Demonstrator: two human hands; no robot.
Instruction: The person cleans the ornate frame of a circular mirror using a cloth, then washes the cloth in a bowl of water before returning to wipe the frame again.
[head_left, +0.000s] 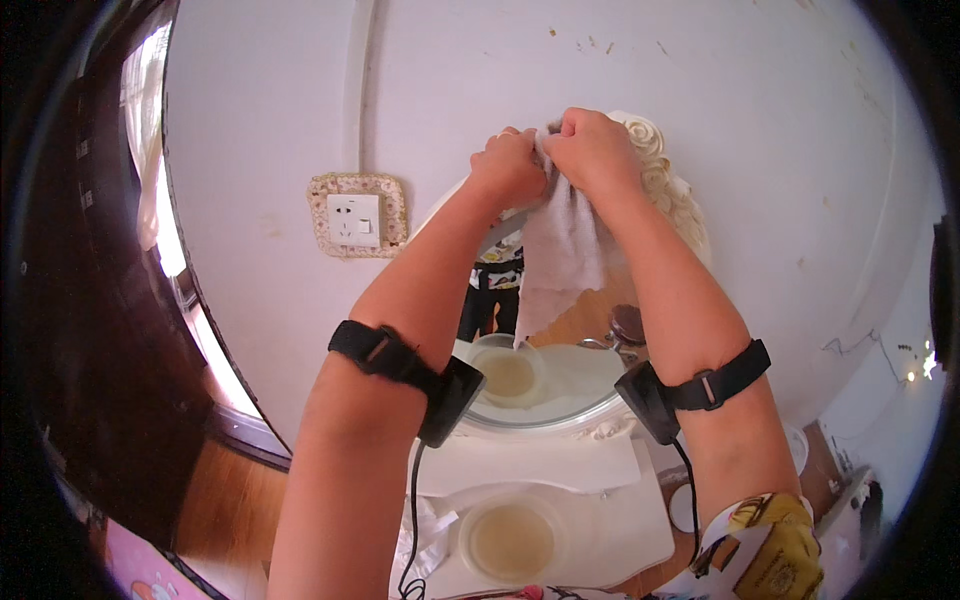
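Both my hands grip a greyish cloth (566, 232) at the top of an oval mirror (555, 409). My left hand (514, 169) has its fingers curled at the cloth's left upper edge. Close beside it, my right hand (596, 154) clenches the bunched top of the cloth. The rest of the cloth hangs down in front of the glass. A cream frame with carved roses (664, 176) surrounds the mirror, showing mostly right of my right hand. The mirror reflects patterned clothing, dark trousers and a basin.
Below the mirror, a basin of cloudy liquid (512, 541) stands on a white dressing table (615, 525), beside a crumpled plastic packet (433, 529). A wall socket (354, 220) with a fabric surround is at left. Black straps with small boxes (452, 401) and cables sit on both forearms.
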